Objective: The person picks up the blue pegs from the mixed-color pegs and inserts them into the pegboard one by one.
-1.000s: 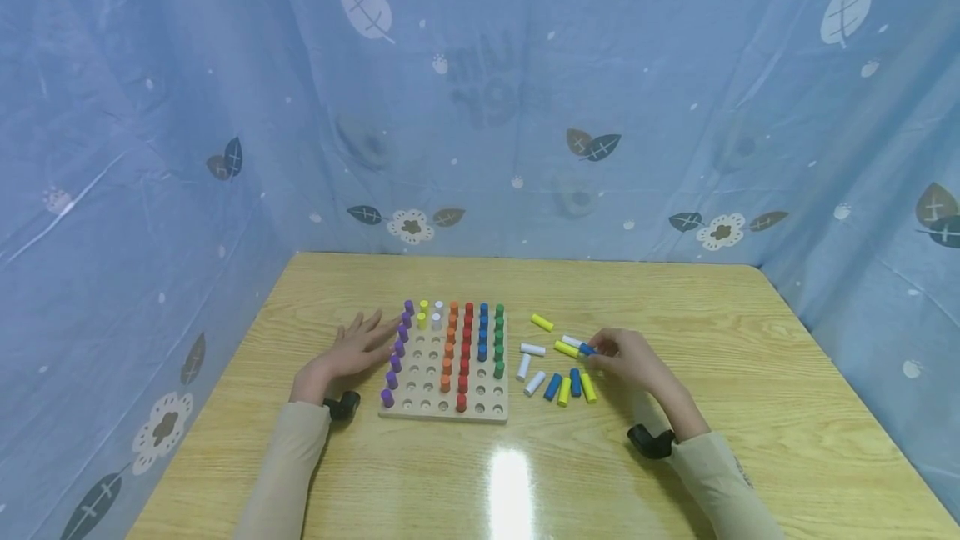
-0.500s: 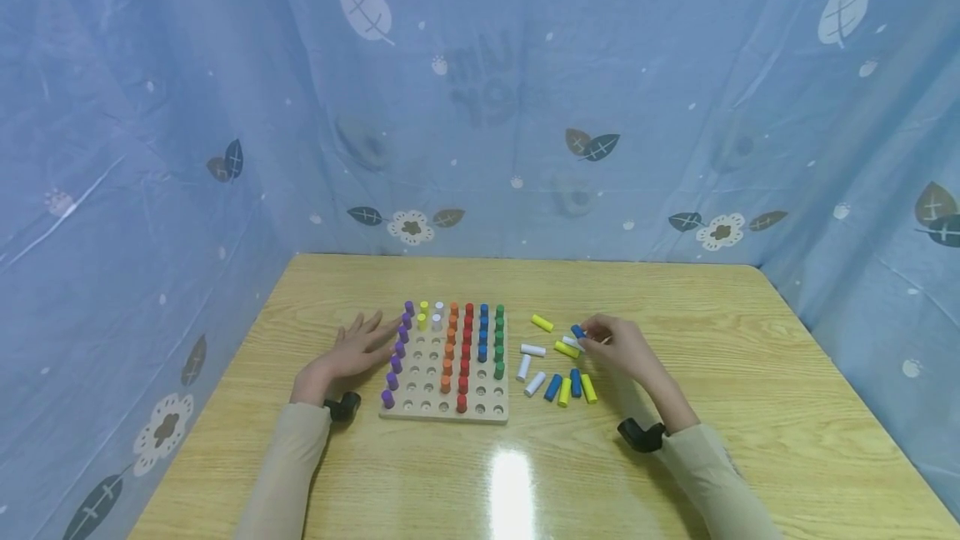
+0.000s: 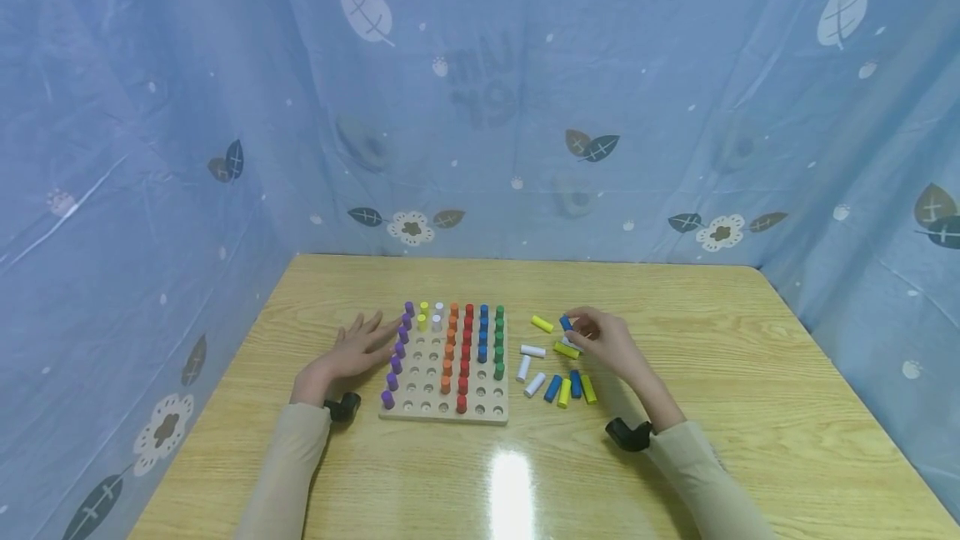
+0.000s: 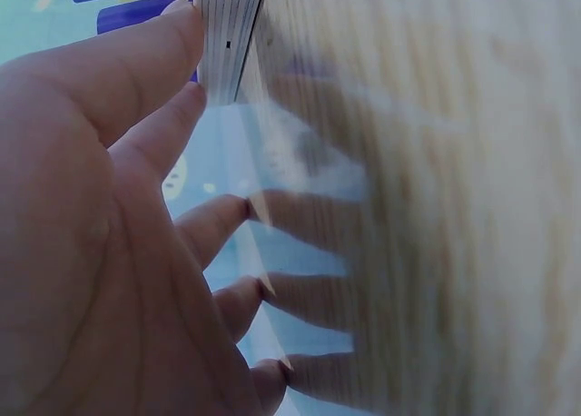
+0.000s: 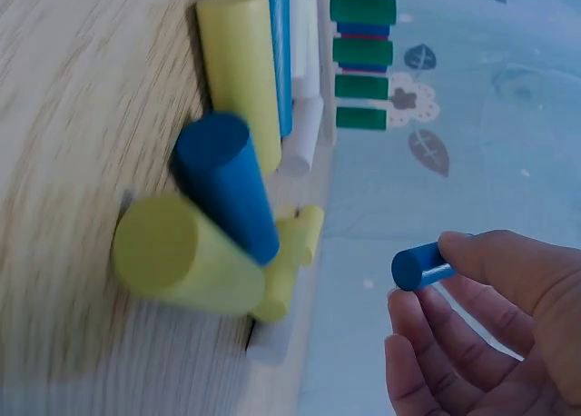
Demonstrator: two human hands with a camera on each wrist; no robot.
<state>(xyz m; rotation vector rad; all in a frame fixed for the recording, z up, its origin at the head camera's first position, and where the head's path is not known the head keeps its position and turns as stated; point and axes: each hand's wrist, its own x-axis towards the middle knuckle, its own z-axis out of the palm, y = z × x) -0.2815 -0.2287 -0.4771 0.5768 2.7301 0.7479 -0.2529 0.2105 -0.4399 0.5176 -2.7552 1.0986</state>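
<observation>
My right hand (image 3: 613, 344) pinches a blue peg (image 5: 416, 267) between thumb and fingers, held above the loose pegs. Beneath it lie a yellow peg (image 3: 566, 350) and a partly covered white peg (image 3: 572, 342). On the left, my left hand (image 3: 348, 361) rests with its fingers spread, thumb and index fingertips right at the side of the wooden pegboard (image 3: 427, 417). Purple, orange, red, blue and green pegs stand in columns on the board. A couple of yellow and white pegs fill the far ends of two columns that otherwise show bare holes.
Loose white pegs (image 3: 532, 351) and yellow pegs (image 3: 564, 392) lie right of the board, with blue pegs (image 3: 552, 387) among them. All sit on a wooden table (image 3: 420, 482). A blue patterned curtain (image 3: 480, 107) hangs behind and at both sides.
My right hand has lifted the blue peg from beside the white and yellow pegs and moved left, toward the board. The left hand has stayed in place.
</observation>
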